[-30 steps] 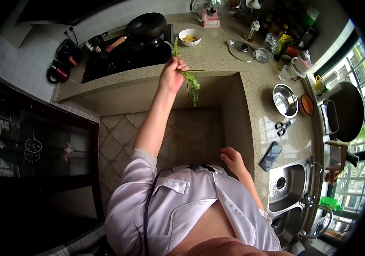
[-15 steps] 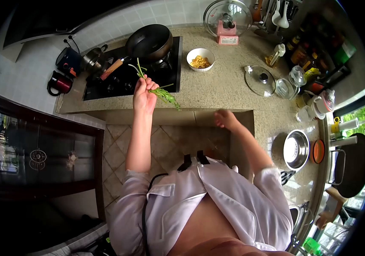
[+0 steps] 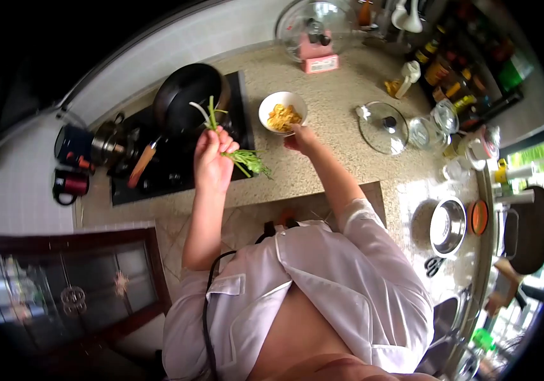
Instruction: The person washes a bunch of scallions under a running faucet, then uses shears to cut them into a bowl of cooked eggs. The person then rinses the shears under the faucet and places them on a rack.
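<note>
In my left hand (image 3: 213, 159) is a small bunch of leafy green herbs with pale stems (image 3: 251, 162), the fingers closed around it. The hand hovers near the front of the black stove, with the stems pointing toward the wok (image 3: 183, 95). My right hand (image 3: 300, 138) is at the near rim of a white bowl (image 3: 265, 109), thumb over the edge and the other fingers tucked beside it. Yellow cooked pieces that look like scrambled egg (image 3: 283, 118) lie in the bowl, which rests on the counter.
A glass lid (image 3: 383, 128) lies on the counter to the right, near glass jars and a pump bottle (image 3: 405, 79). Another glass lid stands upright in a pink holder (image 3: 320, 62) at the wall. A metal basin (image 3: 448, 227) and scissors (image 3: 434, 265) are at the right.
My right hand has moved forward from in front of the counter to the bowl's rim and closed on it. My left hand still holds the herbs. The view has turned.
</note>
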`<state>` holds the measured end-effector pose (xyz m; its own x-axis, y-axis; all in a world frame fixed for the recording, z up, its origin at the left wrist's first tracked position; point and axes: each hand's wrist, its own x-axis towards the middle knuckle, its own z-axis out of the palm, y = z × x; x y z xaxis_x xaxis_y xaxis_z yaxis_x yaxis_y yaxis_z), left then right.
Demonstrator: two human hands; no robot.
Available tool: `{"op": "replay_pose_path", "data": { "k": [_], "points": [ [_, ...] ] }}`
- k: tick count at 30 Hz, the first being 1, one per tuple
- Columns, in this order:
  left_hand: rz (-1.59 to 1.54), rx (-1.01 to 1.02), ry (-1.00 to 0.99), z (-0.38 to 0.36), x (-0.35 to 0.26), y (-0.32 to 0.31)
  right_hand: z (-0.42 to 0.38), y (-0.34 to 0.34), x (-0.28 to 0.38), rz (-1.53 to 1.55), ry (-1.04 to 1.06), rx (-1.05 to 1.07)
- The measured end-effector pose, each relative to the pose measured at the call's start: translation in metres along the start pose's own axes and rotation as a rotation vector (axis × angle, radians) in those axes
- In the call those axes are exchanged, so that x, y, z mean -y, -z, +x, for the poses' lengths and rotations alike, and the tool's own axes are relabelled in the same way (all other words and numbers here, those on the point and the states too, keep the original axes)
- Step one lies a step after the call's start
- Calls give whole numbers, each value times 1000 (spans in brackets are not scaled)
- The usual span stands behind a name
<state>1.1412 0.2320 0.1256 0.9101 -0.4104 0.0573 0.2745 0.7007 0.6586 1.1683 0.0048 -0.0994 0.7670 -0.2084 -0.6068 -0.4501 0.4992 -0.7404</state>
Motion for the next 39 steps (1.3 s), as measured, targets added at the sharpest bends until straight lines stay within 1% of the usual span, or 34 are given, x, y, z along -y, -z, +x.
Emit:
{"op": "replay_pose_path", "data": {
  "k": [2,4,7,8,10,11,13,15,16,17,18,21,25,28,31,34,37,39],
  "points": [
    [39,38,27,17,-2,1,10,-7,4,17,-14,-124],
    [72,66,74,30,-1,-1,-4,-9,15,14,1,-213],
    [58,154,136,49,5,-3,-28,11,13,74,44,-228],
    [52,179,158,55,9,-7,-40,22,14,101,45,-275],
    [68,216,217,65,22,-13,-70,44,10,165,75,-311],
    [91,258,250,71,31,-9,-89,57,10,136,104,-311],
    [104,331,313,78,53,-13,-127,86,4,163,115,-378],
    [199,326,298,78,79,-31,-167,113,-5,184,137,-455],
    [190,350,324,78,89,-40,-188,125,-11,204,153,-504],
    [80,386,423,78,97,-53,-211,135,-14,223,158,-532],
    [-30,421,519,79,107,-64,-228,146,-22,261,167,-604],
    [-49,490,605,74,144,-97,-266,184,-49,322,164,-708],
    [-21,560,704,51,189,-142,-294,222,-83,435,190,-770],
    [-6,601,731,34,218,-170,-305,248,-94,504,207,-767],
    [60,587,767,19,245,-195,-307,269,-98,546,211,-756],
    [103,570,760,11,277,-211,-313,291,-98,507,202,-746],
    [140,566,746,2,296,-226,-312,306,-103,500,195,-744],
    [155,577,741,-3,305,-235,-315,316,-101,450,142,-754]
  ]
}}
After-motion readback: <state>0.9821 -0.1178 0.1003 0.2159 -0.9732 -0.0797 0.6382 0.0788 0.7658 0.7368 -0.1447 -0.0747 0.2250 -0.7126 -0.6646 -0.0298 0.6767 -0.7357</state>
